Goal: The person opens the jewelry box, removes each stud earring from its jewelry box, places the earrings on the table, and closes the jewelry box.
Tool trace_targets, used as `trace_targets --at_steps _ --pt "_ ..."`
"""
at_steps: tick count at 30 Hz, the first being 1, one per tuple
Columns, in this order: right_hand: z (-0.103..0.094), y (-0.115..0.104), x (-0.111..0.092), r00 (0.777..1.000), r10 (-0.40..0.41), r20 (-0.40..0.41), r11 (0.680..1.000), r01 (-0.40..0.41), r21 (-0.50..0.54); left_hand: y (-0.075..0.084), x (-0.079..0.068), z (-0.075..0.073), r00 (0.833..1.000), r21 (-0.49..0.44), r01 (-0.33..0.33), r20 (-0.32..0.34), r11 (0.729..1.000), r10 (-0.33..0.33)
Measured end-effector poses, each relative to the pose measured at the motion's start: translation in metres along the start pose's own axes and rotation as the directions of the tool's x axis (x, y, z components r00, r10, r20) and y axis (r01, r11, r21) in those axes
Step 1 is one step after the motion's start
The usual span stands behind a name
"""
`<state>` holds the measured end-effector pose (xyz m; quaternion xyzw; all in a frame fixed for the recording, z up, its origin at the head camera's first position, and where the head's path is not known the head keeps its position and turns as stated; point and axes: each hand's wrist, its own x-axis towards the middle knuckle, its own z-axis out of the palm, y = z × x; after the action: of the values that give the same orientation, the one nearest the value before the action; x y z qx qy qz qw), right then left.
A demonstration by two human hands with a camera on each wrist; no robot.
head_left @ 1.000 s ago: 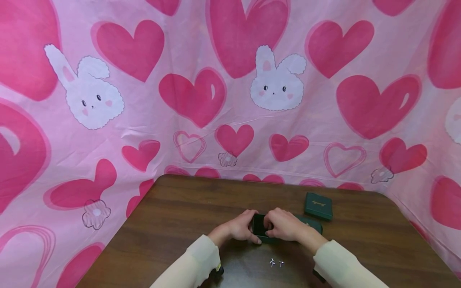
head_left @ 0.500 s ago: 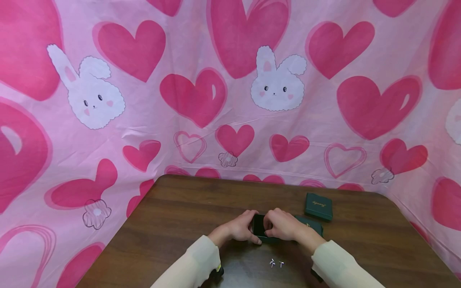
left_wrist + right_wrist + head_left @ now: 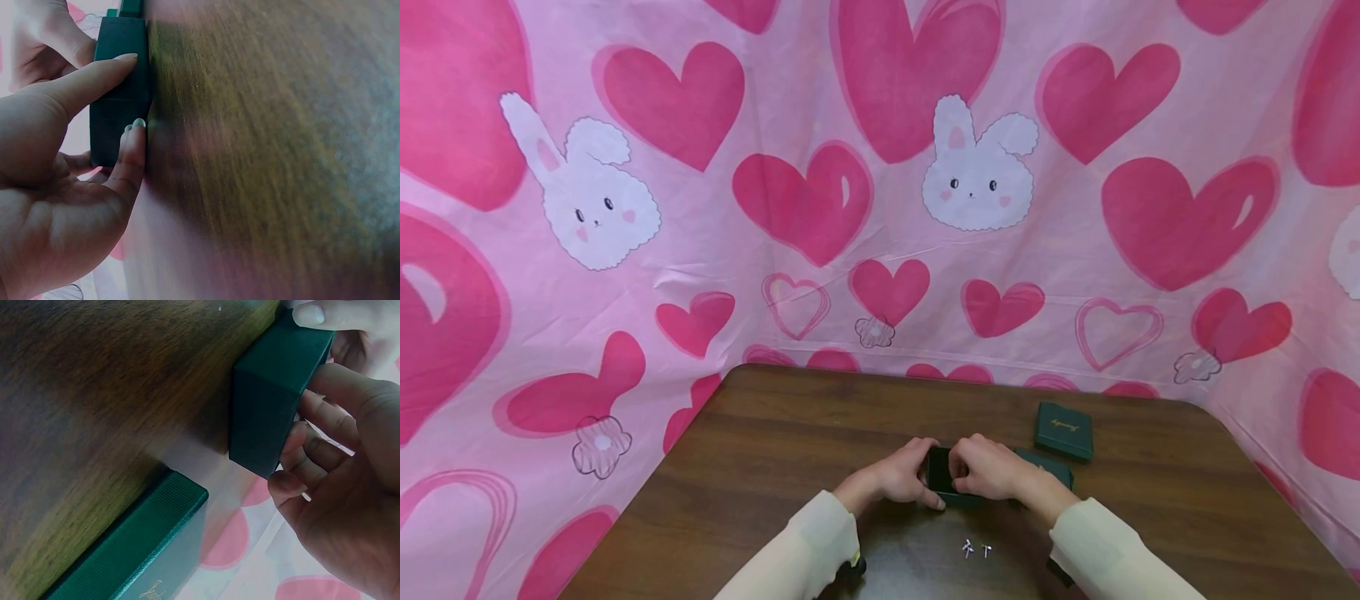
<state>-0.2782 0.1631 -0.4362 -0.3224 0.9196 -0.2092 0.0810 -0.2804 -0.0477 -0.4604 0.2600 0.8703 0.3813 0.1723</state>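
Observation:
In the head view, my left hand (image 3: 902, 475) grips the left end of a small open green box (image 3: 962, 501) with a black inside. Its thumb lies along the box's near wall in the left wrist view, other fingers round the end. My right hand (image 3: 988, 469) reaches over the right part of the box, fingers curled down past the rim (image 3: 304, 387). Its fingertips are hidden inside, so I cannot tell whether they pinch anything. Small silvery pieces with thin stems (image 3: 967, 548) lie on the table in front of the box.
A flat green piece with gold lettering (image 3: 1051, 468) lies beside the right wrist, partly covered by it. Behind it sits a square green box (image 3: 1064, 431) with gold writing. The brown wooden table (image 3: 760, 500) ends at a pink heart-print cloth (image 3: 880, 217).
Almost nothing differs. Both hands stay at the open box, and the right forearm has shifted very slightly.

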Motion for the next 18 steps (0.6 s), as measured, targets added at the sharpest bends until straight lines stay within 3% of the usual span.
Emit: trace_targets --at_steps 18 --pt "-0.0036 -0.0057 -0.0045 1.0 0.019 0.02 1.0 -0.018 -0.016 0.0008 -0.0004 0.0 1.0 0.006 0.001 0.002 1.0 -0.001"
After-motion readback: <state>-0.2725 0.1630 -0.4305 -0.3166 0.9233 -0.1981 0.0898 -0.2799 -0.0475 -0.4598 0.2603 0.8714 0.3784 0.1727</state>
